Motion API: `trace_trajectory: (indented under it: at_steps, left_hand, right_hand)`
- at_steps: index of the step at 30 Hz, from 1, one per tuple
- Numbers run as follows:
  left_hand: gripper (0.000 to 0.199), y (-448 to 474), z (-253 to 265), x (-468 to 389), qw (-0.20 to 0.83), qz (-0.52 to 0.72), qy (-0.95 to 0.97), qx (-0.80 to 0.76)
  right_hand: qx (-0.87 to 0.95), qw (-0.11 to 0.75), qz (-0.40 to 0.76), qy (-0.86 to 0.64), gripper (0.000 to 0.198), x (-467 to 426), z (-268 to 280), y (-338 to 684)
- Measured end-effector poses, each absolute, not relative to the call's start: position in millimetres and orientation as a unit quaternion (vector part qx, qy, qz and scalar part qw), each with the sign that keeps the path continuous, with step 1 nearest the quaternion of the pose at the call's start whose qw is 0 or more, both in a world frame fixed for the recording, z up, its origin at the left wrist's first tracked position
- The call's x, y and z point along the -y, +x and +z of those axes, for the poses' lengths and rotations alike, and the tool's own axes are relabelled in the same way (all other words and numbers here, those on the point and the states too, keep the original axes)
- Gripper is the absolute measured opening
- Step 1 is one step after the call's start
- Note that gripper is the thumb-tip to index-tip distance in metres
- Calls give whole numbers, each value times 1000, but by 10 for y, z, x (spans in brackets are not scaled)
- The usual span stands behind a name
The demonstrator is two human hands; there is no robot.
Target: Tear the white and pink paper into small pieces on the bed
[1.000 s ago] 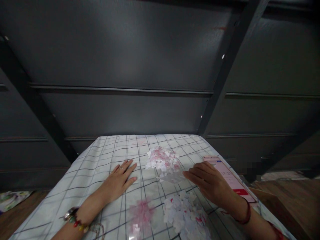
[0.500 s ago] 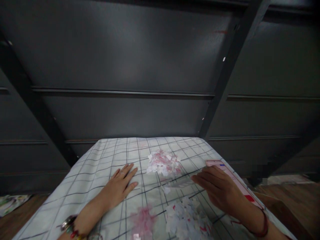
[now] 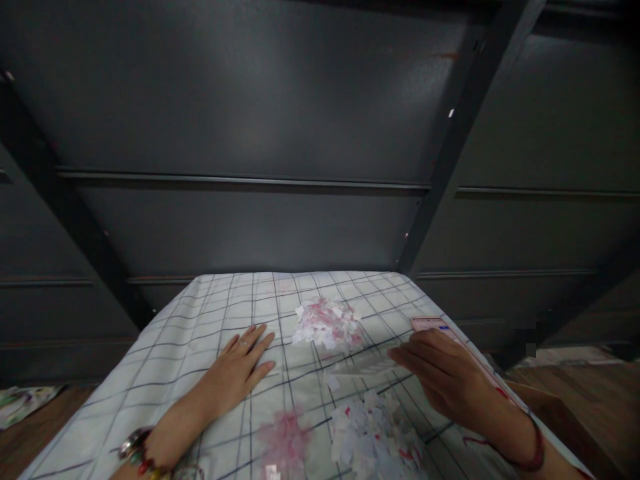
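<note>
My left hand [image 3: 243,363] lies flat on the checked cloth with its fingers spread, holding nothing. My right hand [image 3: 445,373] is pinched around a thin, see-through tool [image 3: 365,367] that looks like tweezers, though blur hides its shape. Its tip points left, beside a small white scrap [image 3: 333,381]; whether it grips the scrap I cannot tell. Beyond the tip rises a heap of white and pink paper scraps [image 3: 327,323]. Nearer to me is a second heap of white scraps [image 3: 377,437] with red flecks. A blurred pink patch [image 3: 286,437] is left of that heap.
A pink-edged phone [image 3: 427,323] lies partly under my right hand at the table's right side. The checked cloth [image 3: 240,300] covers the table up to a dark panelled wall [image 3: 260,230]. At the right, a brown box [image 3: 555,420] stands below the table edge.
My right hand has shifted slightly right with the see-through tool, covering more of the phone. My left hand stays flat in place. The camera view has moved a little.
</note>
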State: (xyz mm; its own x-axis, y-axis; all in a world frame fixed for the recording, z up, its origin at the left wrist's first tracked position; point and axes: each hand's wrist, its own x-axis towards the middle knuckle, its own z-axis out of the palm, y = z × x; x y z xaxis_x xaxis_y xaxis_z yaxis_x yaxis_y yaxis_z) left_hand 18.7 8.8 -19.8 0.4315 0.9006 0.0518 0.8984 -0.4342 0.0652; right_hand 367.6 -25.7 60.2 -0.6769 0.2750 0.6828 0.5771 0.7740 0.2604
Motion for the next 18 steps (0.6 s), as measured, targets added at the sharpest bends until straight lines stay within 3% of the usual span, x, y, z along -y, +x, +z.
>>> trace_trajectory:
  at_steps: [18]
  left_hand:
    - [57, 158, -269, -109, -3, 76, 846, -528]
  right_hand:
    - [908, 301, -193, -219, 26, 282, 570, 3664]
